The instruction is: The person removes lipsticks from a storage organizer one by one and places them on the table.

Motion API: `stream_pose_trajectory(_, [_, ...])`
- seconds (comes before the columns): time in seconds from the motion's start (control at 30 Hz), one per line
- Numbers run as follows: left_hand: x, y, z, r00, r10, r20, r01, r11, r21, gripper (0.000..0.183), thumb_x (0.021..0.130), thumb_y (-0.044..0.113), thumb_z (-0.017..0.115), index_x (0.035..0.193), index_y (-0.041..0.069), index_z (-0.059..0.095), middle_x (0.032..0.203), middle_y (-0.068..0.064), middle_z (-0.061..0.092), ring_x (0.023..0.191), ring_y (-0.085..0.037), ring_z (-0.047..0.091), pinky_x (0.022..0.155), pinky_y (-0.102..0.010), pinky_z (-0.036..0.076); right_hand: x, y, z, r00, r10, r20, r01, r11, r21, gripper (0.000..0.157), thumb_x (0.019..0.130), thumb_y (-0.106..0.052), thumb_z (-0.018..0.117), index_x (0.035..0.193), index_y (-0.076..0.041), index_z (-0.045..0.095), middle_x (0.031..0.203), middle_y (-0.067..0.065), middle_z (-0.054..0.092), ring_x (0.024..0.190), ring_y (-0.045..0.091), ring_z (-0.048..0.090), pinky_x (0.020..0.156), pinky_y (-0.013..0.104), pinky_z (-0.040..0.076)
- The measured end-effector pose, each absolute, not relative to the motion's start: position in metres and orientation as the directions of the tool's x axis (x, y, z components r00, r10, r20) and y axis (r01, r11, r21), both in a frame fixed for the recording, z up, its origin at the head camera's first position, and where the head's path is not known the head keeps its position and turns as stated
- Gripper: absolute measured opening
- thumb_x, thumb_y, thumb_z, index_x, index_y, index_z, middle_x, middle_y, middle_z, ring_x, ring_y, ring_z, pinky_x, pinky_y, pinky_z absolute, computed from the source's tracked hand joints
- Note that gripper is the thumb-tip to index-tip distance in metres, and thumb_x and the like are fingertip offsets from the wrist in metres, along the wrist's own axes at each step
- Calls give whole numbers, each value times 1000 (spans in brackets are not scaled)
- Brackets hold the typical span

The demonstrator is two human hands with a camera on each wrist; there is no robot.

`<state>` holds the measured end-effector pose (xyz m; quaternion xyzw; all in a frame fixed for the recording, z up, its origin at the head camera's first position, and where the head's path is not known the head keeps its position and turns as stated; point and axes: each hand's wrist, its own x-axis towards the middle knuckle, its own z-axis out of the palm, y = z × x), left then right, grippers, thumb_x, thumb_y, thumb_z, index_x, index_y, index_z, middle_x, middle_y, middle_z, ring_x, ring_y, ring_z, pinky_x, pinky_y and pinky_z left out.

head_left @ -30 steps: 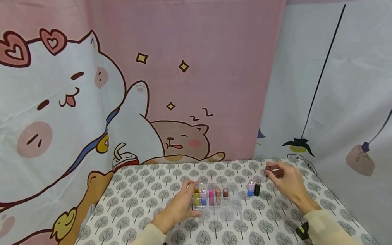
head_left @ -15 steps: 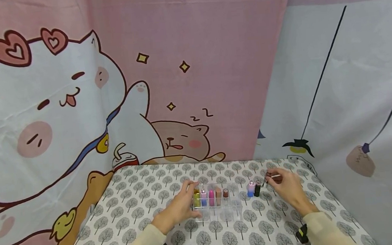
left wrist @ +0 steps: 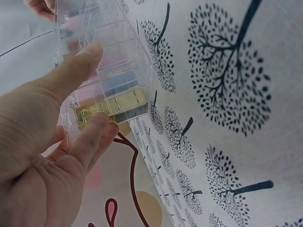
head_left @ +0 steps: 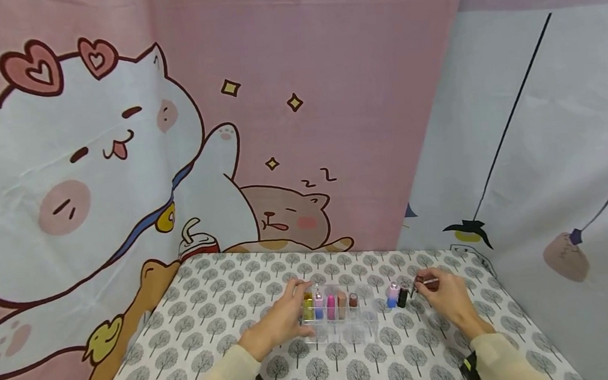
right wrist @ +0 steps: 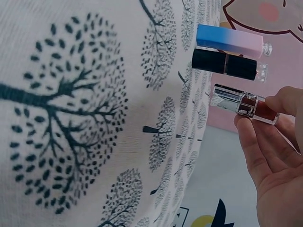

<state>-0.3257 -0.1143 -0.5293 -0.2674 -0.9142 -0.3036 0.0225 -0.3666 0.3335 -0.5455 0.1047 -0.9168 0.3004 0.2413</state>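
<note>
My left hand [head_left: 282, 315] holds the left end of a clear compartment organizer [head_left: 344, 334], thumb at the front and fingers behind. In its back row stand a gold lip tube [left wrist: 116, 106], a pink-and-blue one, a bright pink one, a tan one and a brown one. My right hand [head_left: 446, 295] pinches a lip gloss [right wrist: 229, 98] by its dark red end, its silver end pointing down at the table. Just left of it stand a black lipstick [right wrist: 222, 64] and a blue-and-pink lipstick [right wrist: 227, 40], side by side. Whether the gloss touches the cloth I cannot tell.
Under everything lies a white cloth with a grey tree print [head_left: 276, 367]. Cartoon-printed curtains [head_left: 363, 118] hang behind the table and along its sides. The organizer's front row shows no tubes.
My right hand has lowered the lip gloss toward the table, beside the black lipstick. The left hand stays on the organizer. The head view has shifted slightly.
</note>
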Motion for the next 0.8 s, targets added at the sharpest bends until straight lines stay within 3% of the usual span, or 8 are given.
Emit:
stream_pose_trajectory(0.27, [-326,-112,-529,-861,472,189,491,674,553,119,86,18,105,181,11,34,178,-17,36,116,-33,80,92,-27,72,-366,336,-556,-890,-49,454,-319,777,-542,27,105,-8,87,130,-1,81,115,20,88,94,34,88,73,38,74])
stream_pose_trajectory(0.43, [-327,-112,-531,-861,470,193,493,680,543,118,86,19,106,181,11,35,178,-16,37,118,-33,81,97,-30,73,-364,337,-558,-899,-51,435,-305,785,-539,28,104,-7,87,130,0,81,114,19,88,93,32,89,80,47,75])
stream_pose_trajectory(0.5, [-327,-112,-531,-861,471,193,493,677,546,118,86,18,106,181,11,35,178,-16,37,119,-34,81,96,-30,73,-364,337,-559,-899,-50,434,-303,787,-538,27,104,-7,87,130,-1,81,114,19,88,93,32,89,79,45,75])
stream_pose_trajectory(0.6, [-327,-113,-531,-860,472,193,494,675,548,119,86,19,105,181,11,34,178,-16,37,120,-34,81,96,-29,73,-364,337,-560,-900,-46,433,-302,782,-545,27,104,-7,87,130,-1,82,115,19,88,94,33,89,70,34,73])
stream_pose_trajectory(0.8, [-327,-113,-531,-860,473,192,494,676,548,120,85,19,106,181,10,34,177,-15,37,119,-33,81,94,-28,72,-363,335,-561,-909,-44,415,-291,781,-553,27,104,-8,87,129,-2,82,113,17,89,93,30,88,71,35,74])
